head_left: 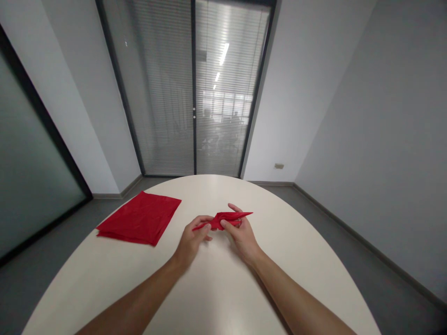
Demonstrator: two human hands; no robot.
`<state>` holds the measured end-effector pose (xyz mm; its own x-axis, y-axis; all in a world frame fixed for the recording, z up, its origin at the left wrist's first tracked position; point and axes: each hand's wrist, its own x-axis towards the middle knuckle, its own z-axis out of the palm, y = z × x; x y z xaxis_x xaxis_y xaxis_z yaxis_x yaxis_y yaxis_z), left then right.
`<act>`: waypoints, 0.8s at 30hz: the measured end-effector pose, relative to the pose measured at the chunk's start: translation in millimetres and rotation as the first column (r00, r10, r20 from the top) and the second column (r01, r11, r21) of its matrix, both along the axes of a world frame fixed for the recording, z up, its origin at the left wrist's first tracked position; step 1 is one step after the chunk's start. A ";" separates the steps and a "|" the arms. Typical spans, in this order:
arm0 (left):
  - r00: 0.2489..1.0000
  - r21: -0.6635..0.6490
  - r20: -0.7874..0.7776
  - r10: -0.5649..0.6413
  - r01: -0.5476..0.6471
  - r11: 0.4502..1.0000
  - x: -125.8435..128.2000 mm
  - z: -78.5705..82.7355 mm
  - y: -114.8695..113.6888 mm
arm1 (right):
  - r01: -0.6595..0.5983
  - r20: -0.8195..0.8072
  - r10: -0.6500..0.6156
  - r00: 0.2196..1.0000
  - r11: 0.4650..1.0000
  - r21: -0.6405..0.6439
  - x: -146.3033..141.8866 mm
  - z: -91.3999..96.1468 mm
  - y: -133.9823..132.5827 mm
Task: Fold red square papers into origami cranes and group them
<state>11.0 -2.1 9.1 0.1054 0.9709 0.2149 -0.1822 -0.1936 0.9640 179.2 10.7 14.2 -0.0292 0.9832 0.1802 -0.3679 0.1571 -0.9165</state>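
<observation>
A small red cloth napkin (pixel 228 218), folded into a narrow pointed shape, is held just above the round white table (pixel 216 284) near its middle. My left hand (pixel 193 239) pinches the napkin's left end between thumb and fingers. My right hand (pixel 240 232) grips the right part, thumb on top, with the pointed tip sticking out to the right past the fingers. Both hands are closed on it.
A stack of flat red napkins (pixel 139 223) lies on the table's left side. Beyond the table's far edge stands a glass door with blinds (pixel 193 93). Grey floor surrounds the table, with walls left and right.
</observation>
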 end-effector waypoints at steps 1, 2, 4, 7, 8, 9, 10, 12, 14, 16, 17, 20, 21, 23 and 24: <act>1.000 -0.002 0.022 0.002 -0.002 1.000 -1.4 -0.1 0.2 | 0.014 0.016 -0.014 1.000 1.000 -0.003 1.7 -0.9 1.1; 0.999 -0.006 0.039 0.006 -0.006 1.000 -2.1 -0.3 0.9 | 0.022 0.046 -0.022 0.999 1.000 -0.008 3.5 -2.0 2.3; 0.999 -0.012 0.041 0.020 -0.020 1.000 -1.2 -1.5 3.1 | -0.001 0.112 0.003 0.994 1.000 -0.016 6.5 -4.4 4.0; 0.998 -0.013 -0.032 0.061 -0.062 0.998 3.9 -4.1 7.1 | -0.086 0.131 0.089 0.987 0.996 -0.035 7.4 -6.7 4.5; 0.996 -0.019 -0.058 0.066 -0.067 0.998 5.5 -4.8 7.9 | -0.102 0.122 0.105 0.987 0.994 -0.032 7.0 -6.9 4.5; 0.995 -0.027 -0.076 0.065 -0.068 0.997 6.9 -5.2 8.2 | -0.106 0.109 0.108 0.988 0.994 -0.023 6.4 -7.1 4.6; 0.995 -0.034 -0.083 0.058 -0.061 0.998 7.9 -5.3 8.0 | -0.100 0.097 0.100 0.990 0.995 -0.011 5.9 -7.3 5.0; 0.996 -0.046 -0.078 0.036 -0.040 0.998 8.6 -4.1 6.6 | -0.078 0.077 0.077 0.994 0.997 0.014 5.5 -8.2 6.4; 0.998 -0.063 -0.064 0.023 -0.027 0.998 8.1 -1.6 4.4 | -0.079 0.073 0.077 0.994 0.997 0.023 6.2 -9.6 8.3; 0.999 -0.083 -0.045 0.013 -0.017 0.996 6.8 1.3 2.3 | -0.099 0.076 0.097 0.992 0.995 0.021 7.3 -10.7 9.7; 0.999 -0.087 -0.037 0.007 -0.010 0.996 6.1 2.6 1.5 | -0.110 0.075 0.109 0.991 0.994 0.018 7.8 -11.0 9.9; 1.000 -0.063 -0.011 -0.029 0.028 0.998 4.3 4.8 -0.1 | -0.156 0.047 0.155 0.987 0.988 0.010 8.3 -10.4 9.2; 0.999 -0.055 -0.003 -0.044 0.044 0.998 4.1 4.9 -0.4 | -0.165 0.035 0.165 0.986 0.986 0.006 8.2 -9.9 8.7; 0.998 -0.052 0.007 -0.057 0.058 0.997 4.7 4.2 -0.3 | -0.163 0.020 0.163 0.986 0.987 -0.001 8.0 -8.7 7.7; 0.999 -0.058 0.006 -0.052 0.053 0.997 5.4 3.4 0.2 | -0.155 0.018 0.155 0.988 0.988 0.000 7.9 -8.3 7.5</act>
